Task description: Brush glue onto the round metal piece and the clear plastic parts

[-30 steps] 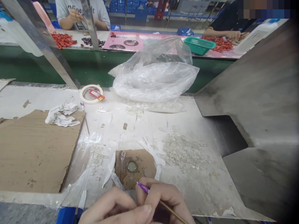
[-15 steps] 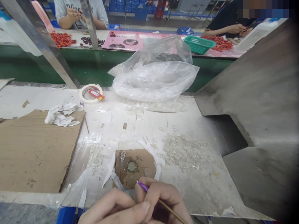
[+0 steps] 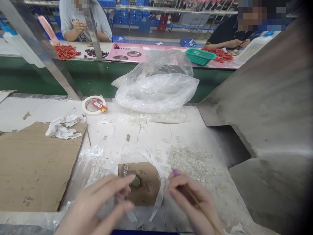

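Note:
A small round metal setting [image 3: 136, 180] lies on a brown cardboard patch [image 3: 146, 186] near the table's front edge. My left hand [image 3: 97, 205] reaches toward it with fingers spread, the fingertips beside the setting; the hand is blurred. My right hand [image 3: 193, 202] holds a thin wooden stick with a purple tip [image 3: 175, 172], which points up toward a scatter of small clear stones [image 3: 190, 160] on the white table. Strips of white tape [image 3: 158, 166] lie around the patch.
A large cardboard sheet [image 3: 34, 166] lies left, with crumpled white paper [image 3: 62, 127] and a tape roll [image 3: 93, 105] behind it. A clear plastic bag [image 3: 156, 88] sits centre back. A grey metal chute [image 3: 269, 114] rises right. Other people work across a green conveyor [image 3: 97, 71].
My hands have moved apart: the left one opened and reached toward the setting, the right one swung the stick to the right toward the clear stones. The view tilted up slightly.

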`<state>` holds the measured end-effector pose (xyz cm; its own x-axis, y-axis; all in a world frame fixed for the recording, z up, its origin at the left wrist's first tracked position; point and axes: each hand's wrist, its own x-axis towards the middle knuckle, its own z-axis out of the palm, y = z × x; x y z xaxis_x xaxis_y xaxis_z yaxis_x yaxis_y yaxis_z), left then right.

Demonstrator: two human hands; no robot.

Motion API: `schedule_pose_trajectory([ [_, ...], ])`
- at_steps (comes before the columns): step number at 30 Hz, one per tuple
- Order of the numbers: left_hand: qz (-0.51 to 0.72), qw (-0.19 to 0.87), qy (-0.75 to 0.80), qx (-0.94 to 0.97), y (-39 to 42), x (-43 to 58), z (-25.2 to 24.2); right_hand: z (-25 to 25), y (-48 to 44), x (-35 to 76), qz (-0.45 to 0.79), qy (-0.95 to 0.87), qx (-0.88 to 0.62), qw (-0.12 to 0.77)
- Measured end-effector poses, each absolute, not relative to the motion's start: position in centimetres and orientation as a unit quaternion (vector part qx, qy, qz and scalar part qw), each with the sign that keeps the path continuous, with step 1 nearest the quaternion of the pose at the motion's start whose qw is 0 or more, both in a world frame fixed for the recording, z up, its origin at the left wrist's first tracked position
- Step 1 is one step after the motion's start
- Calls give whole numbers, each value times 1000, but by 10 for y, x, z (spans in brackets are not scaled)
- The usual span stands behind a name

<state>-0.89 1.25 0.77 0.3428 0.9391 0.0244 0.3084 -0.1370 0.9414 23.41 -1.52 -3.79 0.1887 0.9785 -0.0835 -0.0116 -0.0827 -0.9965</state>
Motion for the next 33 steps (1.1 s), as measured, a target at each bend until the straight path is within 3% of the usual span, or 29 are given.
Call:
schedule_pose_trajectory([
  [2, 210, 294, 479, 800, 50, -7, 1, -49, -9, 264, 327, -400, -681, 519],
  [5, 154, 214, 507, 820, 107, 7, -14, -58, -3, 300, 260, -367, -723, 524],
  [11, 92, 133, 502, 850, 167, 44, -44, -65, -7, 287, 364, -399, -633, 555],
  [20, 83, 124, 490, 859, 180, 49, -58, -70, -16, 198, 431, -535, -585, 431],
  [33, 183, 262, 434, 843, 152, 44, -46, -70, -17, 190, 446, -493, -582, 468],
])
